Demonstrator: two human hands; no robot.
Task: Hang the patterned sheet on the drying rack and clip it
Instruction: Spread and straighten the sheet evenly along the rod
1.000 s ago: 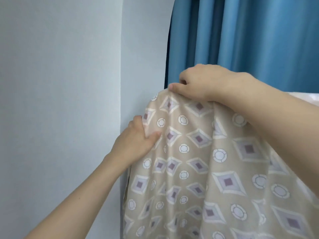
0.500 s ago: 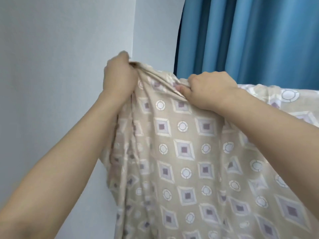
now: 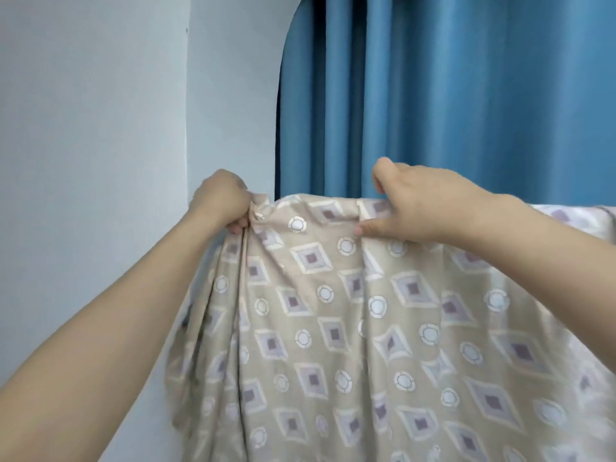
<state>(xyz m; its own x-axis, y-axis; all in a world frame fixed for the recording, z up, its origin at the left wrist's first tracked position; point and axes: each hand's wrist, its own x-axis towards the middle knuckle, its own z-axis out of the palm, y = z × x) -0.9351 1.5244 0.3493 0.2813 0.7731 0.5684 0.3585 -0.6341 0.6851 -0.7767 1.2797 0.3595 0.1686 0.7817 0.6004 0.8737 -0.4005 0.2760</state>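
Both hands hold the top edge of the patterned sheet (image 3: 350, 328) up in front of a blue curtain (image 3: 450, 95). At the sheet's upper left corner, the left hand (image 3: 220, 201) is clenched around a gathered bunch of fabric, and folds run down the sheet from its grip. Further along the same edge, toward the curtain's middle, the right hand (image 3: 420, 208) pinches the fabric, thumb pressed on the near face and fingers curled over the top. Between the two hands the edge lies stretched in a near-level line just below the curtain's lower visible part. Beige, printed with purple-centred diamonds and white rings, the sheet hangs down from that line and fills the lower frame; its far right portion drapes over something level, though what carries it cannot be seen. To the curtain's left stands a pale wall (image 3: 83, 128) with an inside corner.
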